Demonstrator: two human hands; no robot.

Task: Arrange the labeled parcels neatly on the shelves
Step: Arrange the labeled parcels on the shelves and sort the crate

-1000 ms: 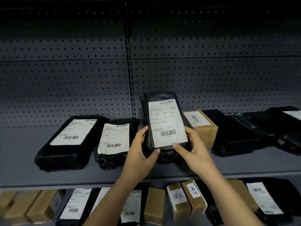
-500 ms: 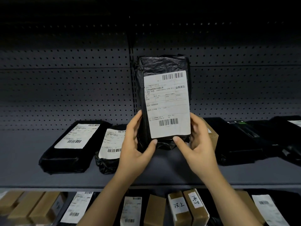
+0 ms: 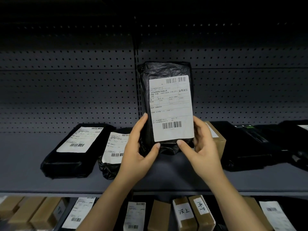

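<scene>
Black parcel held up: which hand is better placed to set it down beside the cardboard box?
Probably right: the right hand grips the parcel on the side nearest the cardboard box; the left hand holds the far side.

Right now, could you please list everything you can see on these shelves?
held parcel: one, black with white label, upright above the middle shelf
large parcel: one, black with white label, lying on the shelf at left
small parcel: one, black with white label, beside it, partly behind the left grip
brown box: one, behind the right grip
dark parcels: several, black, shelf right; count unclear
shelf: one, grey, with pegboard back
lower-shelf parcels: many, brown boxes and black bags, bottom edge
left grip: one, bare hand, holds the held parcel's lower left
right grip: one, bare hand, holds its lower right
</scene>
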